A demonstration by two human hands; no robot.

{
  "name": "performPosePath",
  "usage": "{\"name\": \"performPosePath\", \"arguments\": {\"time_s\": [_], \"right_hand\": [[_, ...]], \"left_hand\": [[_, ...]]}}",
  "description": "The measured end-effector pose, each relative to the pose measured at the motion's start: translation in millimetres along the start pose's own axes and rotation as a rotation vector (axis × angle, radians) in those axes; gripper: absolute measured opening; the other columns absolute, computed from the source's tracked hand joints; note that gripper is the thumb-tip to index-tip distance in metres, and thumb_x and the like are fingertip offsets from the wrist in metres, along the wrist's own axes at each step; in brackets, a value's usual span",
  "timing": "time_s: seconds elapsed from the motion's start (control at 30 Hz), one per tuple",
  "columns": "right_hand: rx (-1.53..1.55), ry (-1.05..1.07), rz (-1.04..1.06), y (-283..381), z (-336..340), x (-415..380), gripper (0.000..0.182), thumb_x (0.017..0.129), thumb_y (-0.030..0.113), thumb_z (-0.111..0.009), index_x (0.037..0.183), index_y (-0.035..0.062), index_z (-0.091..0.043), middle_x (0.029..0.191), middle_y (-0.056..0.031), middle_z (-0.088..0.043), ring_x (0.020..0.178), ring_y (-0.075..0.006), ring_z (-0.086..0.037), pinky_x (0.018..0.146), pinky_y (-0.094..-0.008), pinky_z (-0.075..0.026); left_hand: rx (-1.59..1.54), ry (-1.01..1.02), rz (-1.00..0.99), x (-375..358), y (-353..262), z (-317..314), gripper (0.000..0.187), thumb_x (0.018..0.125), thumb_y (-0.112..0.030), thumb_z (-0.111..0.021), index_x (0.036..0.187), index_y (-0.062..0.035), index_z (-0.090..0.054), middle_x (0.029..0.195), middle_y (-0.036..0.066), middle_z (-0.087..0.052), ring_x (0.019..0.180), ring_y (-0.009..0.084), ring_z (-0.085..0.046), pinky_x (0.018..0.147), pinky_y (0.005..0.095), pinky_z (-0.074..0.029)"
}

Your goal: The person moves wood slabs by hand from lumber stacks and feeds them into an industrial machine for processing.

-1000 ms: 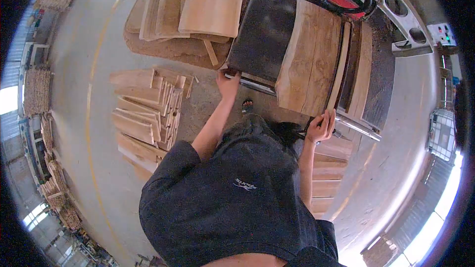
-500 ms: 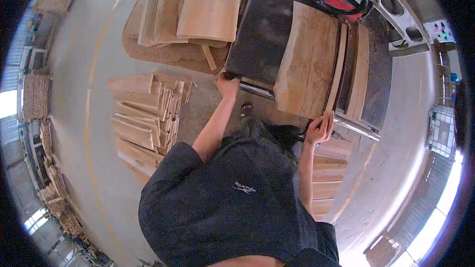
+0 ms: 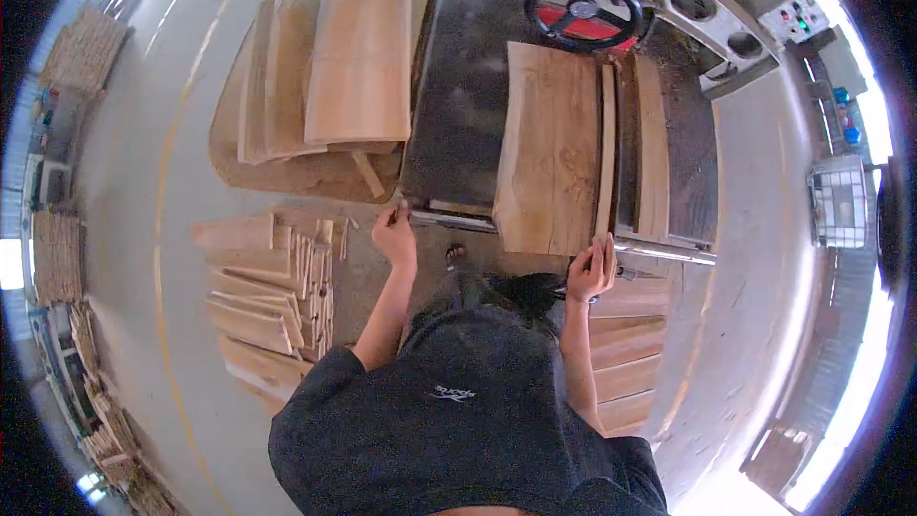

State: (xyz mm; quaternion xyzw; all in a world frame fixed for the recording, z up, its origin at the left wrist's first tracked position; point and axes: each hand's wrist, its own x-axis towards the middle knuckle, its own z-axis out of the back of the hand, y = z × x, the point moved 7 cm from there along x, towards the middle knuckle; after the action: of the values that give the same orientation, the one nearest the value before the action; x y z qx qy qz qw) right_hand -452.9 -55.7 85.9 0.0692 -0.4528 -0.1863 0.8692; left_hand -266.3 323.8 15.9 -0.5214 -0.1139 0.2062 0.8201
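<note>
A stack of cut boards (image 3: 263,301) is seen on the floor at the left. The near corner of the dark saw table (image 3: 468,115) is gripped by the left hand (image 3: 394,234). The wide slab (image 3: 549,148) lies flat on the table, beside a thin strip (image 3: 605,148), whose near end is clasped by the right hand (image 3: 592,272).

The wide slab (image 3: 551,148) now lies straighter along the saw table (image 3: 468,86), with the thin strip (image 3: 606,148) parted slightly from its right edge.
</note>
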Motion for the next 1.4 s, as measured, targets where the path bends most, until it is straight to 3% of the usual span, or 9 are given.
{"name": "performPosePath", "arguments": {"time_s": [0.3, 0.37, 0.47, 0.53, 0.6, 0.7, 0.8, 1.0, 1.4], "right_hand": [[-0.055, -0.005, 0.016, -1, -1, -4, 0.020, 0.090, 0.007, -0.064, 0.107, 0.0078, -0.076, 0.121, -0.0154, -0.071, 0.106, -0.0329, -0.069, 0.086, -0.0415, -0.057], [-0.064, -0.018, 0.028, 3, 0, -1, 0.019, 0.090, 0.006, -0.064, 0.105, 0.0076, -0.076, 0.123, -0.0152, -0.070, 0.106, -0.0326, -0.070, 0.086, -0.0413, -0.057], [-0.032, -0.009, 0.001, 3, 0, 0, 0.019, 0.090, 0.006, -0.063, 0.105, 0.0066, -0.076, 0.123, -0.0156, -0.070, 0.105, -0.0337, -0.069, 0.086, -0.0417, -0.057], [-0.033, -0.002, -0.007, 6, 2, 2, 0.018, 0.091, 0.007, -0.064, 0.104, 0.0062, -0.076, 0.123, -0.0160, -0.070, 0.105, -0.0342, -0.069, 0.086, -0.0419, -0.057], [-0.027, 0.004, -0.016, 7, -1, 2, 0.018, 0.091, 0.007, -0.064, 0.104, 0.0057, -0.076, 0.123, -0.0165, -0.070, 0.105, -0.0346, -0.069, 0.086, -0.0421, -0.057], [-0.044, 0.006, -0.014, 6, 0, 0, 0.015, 0.092, 0.005, -0.064, 0.103, -0.0002, -0.075, 0.119, -0.0181, -0.071, 0.107, -0.0336, -0.069, 0.088, -0.0398, -0.057], [-0.004, -0.008, -0.015, 4, -1, -2, 0.015, 0.092, 0.004, -0.064, 0.103, -0.0005, -0.074, 0.119, -0.0180, -0.070, 0.107, -0.0333, -0.069, 0.088, -0.0401, -0.057], [0.002, -0.005, -0.057, -2, -4, -6, 0.021, 0.090, 0.005, -0.063, 0.106, 0.0034, -0.076, 0.122, -0.0169, -0.070, 0.110, -0.0333, -0.068, 0.091, -0.0410, -0.056], [-0.003, -0.018, -0.064, -4, -5, -9, 0.019, 0.090, 0.004, -0.065, 0.104, 0.0029, -0.077, 0.118, -0.0176, -0.071, 0.107, -0.0328, -0.069, 0.091, -0.0404, -0.056]], "left_hand": [[-0.417, 0.045, 0.551, 9, 110, 11, 0.031, 0.104, -0.030, -0.054, 0.104, -0.0033, -0.069, 0.084, 0.004, -0.071, 0.069, 0.0164, -0.063, 0.059, 0.0332, -0.045], [-0.723, 0.041, 0.960, 7, 187, 1, 0.031, 0.105, -0.032, -0.050, 0.111, -0.0060, -0.065, 0.089, 0.006, -0.072, 0.073, 0.0171, -0.064, 0.060, 0.0341, -0.047], [-0.689, -0.025, 1.011, 16, 224, 18, 0.033, 0.105, -0.034, -0.047, 0.115, -0.0076, -0.064, 0.093, 0.007, -0.073, 0.075, 0.0187, -0.065, 0.061, 0.0351, -0.046], [-0.446, 0.068, 0.898, 19, 243, 26, 0.040, 0.105, -0.036, -0.046, 0.118, -0.0029, -0.064, 0.096, 0.012, -0.074, 0.078, 0.0253, -0.068, 0.066, 0.0400, -0.050], [0.038, 0.254, 0.299, 33, 208, 30, 0.044, 0.104, -0.036, -0.046, 0.121, 0.0003, -0.064, 0.100, 0.022, -0.073, 0.088, 0.0379, -0.069, 0.076, 0.0476, -0.053], [0.350, 0.502, -0.093, 5, 122, 23, 0.044, 0.104, -0.037, -0.045, 0.122, -0.0021, -0.065, 0.102, 0.028, -0.069, 0.099, 0.0459, -0.066, 0.086, 0.0513, -0.051], [0.507, 0.773, 0.004, -12, 70, 17, 0.042, 0.102, -0.038, -0.044, 0.120, -0.0072, -0.067, 0.103, 0.028, -0.068, 0.100, 0.0472, -0.064, 0.087, 0.0543, -0.050], [0.529, 0.870, 0.064, -13, 39, 0, 0.043, 0.096, -0.037, -0.047, 0.106, -0.0035, -0.070, 0.099, 0.027, -0.069, 0.096, 0.0461, -0.066, 0.087, 0.0544, -0.051], [0.690, 0.657, -0.171, 11, 47, -9, 0.036, 0.087, -0.038, -0.058, 0.097, -0.0093, -0.077, 0.102, 0.022, -0.072, 0.098, 0.0408, -0.068, 0.089, 0.0491, -0.054]]}}
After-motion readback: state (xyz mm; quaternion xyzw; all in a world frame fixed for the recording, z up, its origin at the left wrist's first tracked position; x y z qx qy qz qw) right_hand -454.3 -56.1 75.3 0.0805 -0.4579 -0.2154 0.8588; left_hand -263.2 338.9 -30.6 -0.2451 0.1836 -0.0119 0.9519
